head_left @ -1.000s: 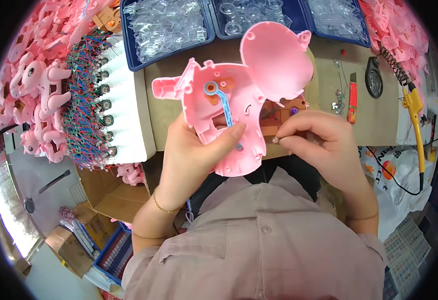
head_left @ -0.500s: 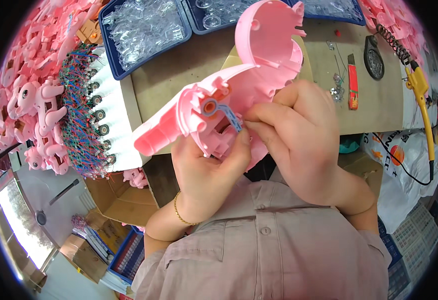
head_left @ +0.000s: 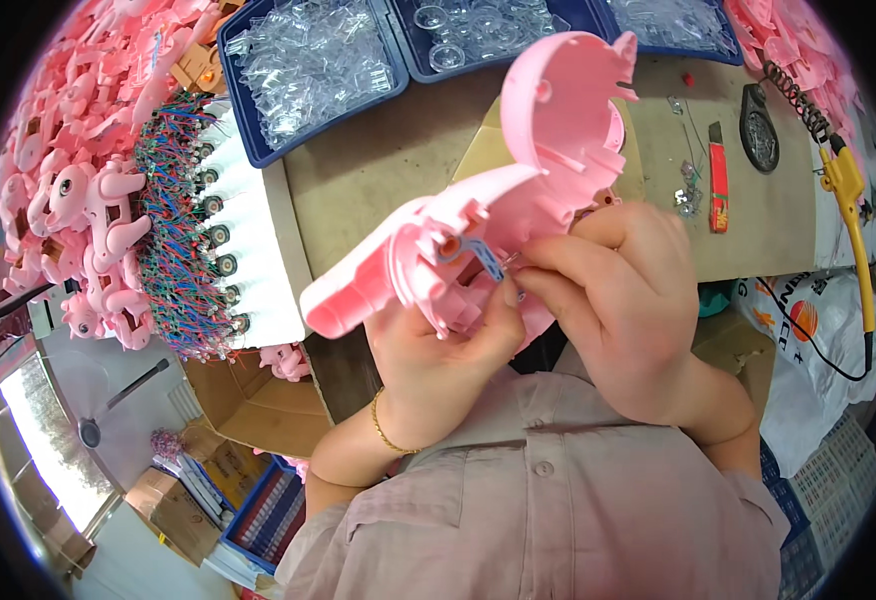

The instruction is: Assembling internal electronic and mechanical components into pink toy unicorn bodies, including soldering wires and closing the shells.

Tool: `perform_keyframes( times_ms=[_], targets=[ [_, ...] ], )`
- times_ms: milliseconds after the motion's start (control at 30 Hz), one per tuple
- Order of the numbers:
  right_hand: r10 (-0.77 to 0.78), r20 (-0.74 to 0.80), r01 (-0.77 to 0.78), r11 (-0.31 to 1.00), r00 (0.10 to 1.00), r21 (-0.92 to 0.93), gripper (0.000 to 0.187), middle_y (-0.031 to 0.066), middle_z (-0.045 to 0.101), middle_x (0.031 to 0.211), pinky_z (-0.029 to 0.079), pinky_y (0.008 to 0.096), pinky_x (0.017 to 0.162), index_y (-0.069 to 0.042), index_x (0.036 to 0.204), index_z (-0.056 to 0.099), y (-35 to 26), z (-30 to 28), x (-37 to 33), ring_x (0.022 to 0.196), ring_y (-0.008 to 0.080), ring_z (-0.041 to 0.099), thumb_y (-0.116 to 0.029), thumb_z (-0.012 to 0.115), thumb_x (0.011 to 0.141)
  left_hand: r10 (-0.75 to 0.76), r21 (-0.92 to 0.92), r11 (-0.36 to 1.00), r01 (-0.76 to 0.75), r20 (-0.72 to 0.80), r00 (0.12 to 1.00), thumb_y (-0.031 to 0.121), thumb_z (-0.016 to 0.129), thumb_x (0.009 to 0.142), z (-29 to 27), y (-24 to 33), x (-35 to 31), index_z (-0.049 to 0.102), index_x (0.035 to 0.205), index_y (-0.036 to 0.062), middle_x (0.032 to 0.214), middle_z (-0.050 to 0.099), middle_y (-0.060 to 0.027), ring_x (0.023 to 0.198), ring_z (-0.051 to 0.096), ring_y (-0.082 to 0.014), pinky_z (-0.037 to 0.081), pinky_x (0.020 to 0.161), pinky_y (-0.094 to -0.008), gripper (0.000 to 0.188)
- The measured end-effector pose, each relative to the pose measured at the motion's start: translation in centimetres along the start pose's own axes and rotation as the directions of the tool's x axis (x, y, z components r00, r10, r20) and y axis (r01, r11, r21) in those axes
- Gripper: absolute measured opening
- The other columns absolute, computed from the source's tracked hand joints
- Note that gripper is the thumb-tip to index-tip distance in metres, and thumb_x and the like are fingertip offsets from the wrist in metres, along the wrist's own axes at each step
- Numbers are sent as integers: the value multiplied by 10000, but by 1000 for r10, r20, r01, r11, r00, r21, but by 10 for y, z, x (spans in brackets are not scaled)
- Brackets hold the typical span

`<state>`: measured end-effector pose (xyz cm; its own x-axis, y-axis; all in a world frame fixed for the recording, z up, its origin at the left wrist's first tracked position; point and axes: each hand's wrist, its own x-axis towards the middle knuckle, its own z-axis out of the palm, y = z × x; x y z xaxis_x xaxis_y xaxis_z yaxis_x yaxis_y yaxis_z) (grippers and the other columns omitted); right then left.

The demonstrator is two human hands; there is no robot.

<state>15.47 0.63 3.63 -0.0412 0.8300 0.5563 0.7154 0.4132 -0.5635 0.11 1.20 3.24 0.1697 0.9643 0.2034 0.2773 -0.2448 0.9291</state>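
My left hand (head_left: 443,365) grips a pink plastic toy shell (head_left: 568,105) from below, its thumb pressed inside the hollow. The shell is tilted, its rounded end up and to the right, its ribbed inner side facing me. Within it sit an orange ring-shaped part (head_left: 449,247) and a blue-grey strip (head_left: 486,260), whose lower end is by my left thumb tip. Close beside that strip, my right hand (head_left: 633,305) pinches thumb and forefinger together at the shell's inner edge. What lies between those fingertips is too small to make out.
Blue trays (head_left: 255,135) of clear plastic parts line the back. At left are wired bundles (head_left: 183,240) and heaped pink toy bodies (head_left: 98,210). A red-handled cutter (head_left: 719,180), a black oval holder (head_left: 759,130) and a yellow soldering iron (head_left: 844,190) are at right. An open carton (head_left: 263,400) stands below left.
The whole view has shifted slightly. Both hands and the shell sit a little lower and further right, somewhat nearer my body. The right-hand pinch stays at the blue-grey strip.
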Motion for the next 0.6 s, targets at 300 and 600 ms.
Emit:
perform_keyframes(
  times_ms=[300, 600],
  targets=[
    [137, 116, -144, 988, 984, 62, 211, 37, 526, 763, 356, 334, 645, -83, 797, 635, -6, -8, 2, 706, 223, 488, -29, 742, 624, 48, 42, 998, -46, -37, 998, -1, 729, 734, 5, -4, -4, 618, 1031, -39, 942, 659, -87, 790, 640, -135, 521, 694, -258, 319],
    [94, 74, -94, 996, 993, 2, 220, 42, 495, 738, 329, 340, 633, -79, 788, 626, -10, -7, 3, 672, 222, 479, -48, 750, 609, -18, -40, 999, 15, -62, 998, 14, 691, 770, 10, 4, 0, 579, 1059, -36, 927, 648, -114, 773, 650, -166, 524, 680, -279, 314]
  ],
)
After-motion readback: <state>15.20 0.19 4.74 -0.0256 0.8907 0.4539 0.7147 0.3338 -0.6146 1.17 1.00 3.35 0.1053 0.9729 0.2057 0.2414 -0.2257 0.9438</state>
